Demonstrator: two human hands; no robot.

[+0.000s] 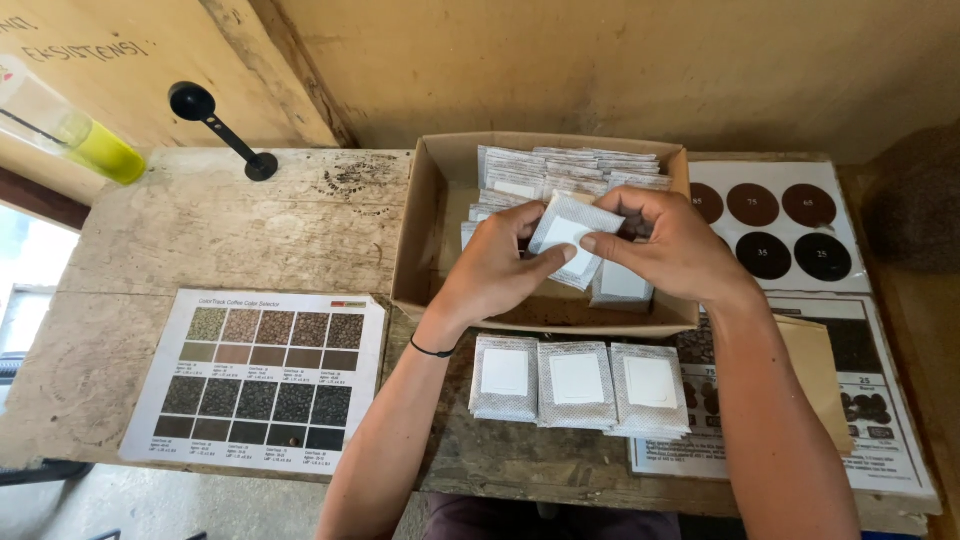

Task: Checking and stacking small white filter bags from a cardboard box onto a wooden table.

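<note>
- Right now my left hand (497, 268) and my right hand (672, 245) meet over the cardboard box (420, 235), just above the middle of the frame, both closed on one small white sachet (570, 240).
- Both hands are nearly closed in a pinch: the left thumb and fingers grip the sachet's lower left edge, the right thumb and forefinger its right side.
- That sachet is tilted, its long axis running from the upper left down to the lower right, flat face turned up toward me.
- My right fingers cover its right edge, so I cannot tell its full outline.
- Inside the box, a row of packed sachets (570, 170) stands on edge along the back wall; my hands hide the ones below.
- Just below the box, three sachet stacks (578, 385) lie flat side by side on the wooden table (230, 225).
- Further out, a colour chart sheet (262, 378) lies at lower left, a sheet with dark discs (780, 225) at right, partly under my forearm.
- At upper left sits a black scoop (215, 125); a yellow-tipped bottle (75, 135) is cut off by the frame edge.
</note>
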